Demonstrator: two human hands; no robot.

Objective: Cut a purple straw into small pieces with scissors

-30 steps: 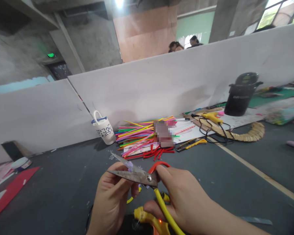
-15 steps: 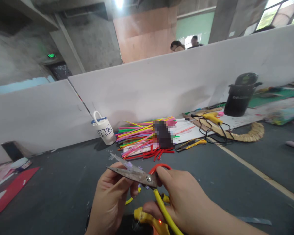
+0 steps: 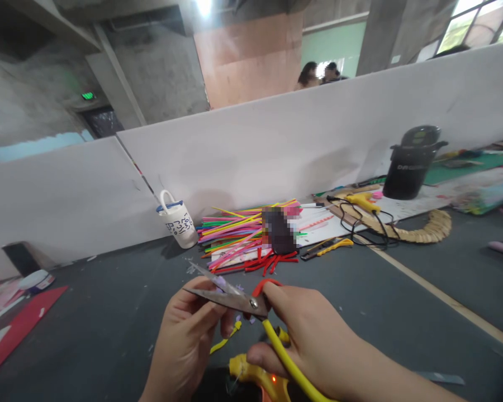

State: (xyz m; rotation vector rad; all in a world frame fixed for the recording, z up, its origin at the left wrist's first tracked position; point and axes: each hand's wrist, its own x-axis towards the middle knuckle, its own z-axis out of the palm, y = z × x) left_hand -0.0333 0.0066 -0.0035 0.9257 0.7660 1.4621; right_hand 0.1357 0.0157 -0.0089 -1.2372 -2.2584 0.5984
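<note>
My right hand (image 3: 305,329) grips a pair of scissors (image 3: 235,298) with one red handle loop and one yellow one. The blades point left and stand partly apart. A small light-purple piece (image 3: 220,282) shows between them, with more purple scraps beside and below the blades. Behind the blades, my left hand (image 3: 188,324) is closed in a pinch on the purple piece; its fingertips are partly hidden by the lower blade. Below both hands lies a yellow glue gun (image 3: 251,371) with a red light lit. A yellow strip (image 3: 225,341) lies near my left fingers.
Coloured craft sticks (image 3: 235,229) lie by a white cup (image 3: 179,226) along a white partition (image 3: 251,151). To the right are a yellow-handled cutter (image 3: 335,245), another glue gun (image 3: 362,201) with a black cord, and a black tumbler (image 3: 408,167). People sit beyond the partition.
The scissor blades have drawn slightly closer together. Both hands have shifted a little, and more of the yellow strip shows. The people in the background have moved their heads.
</note>
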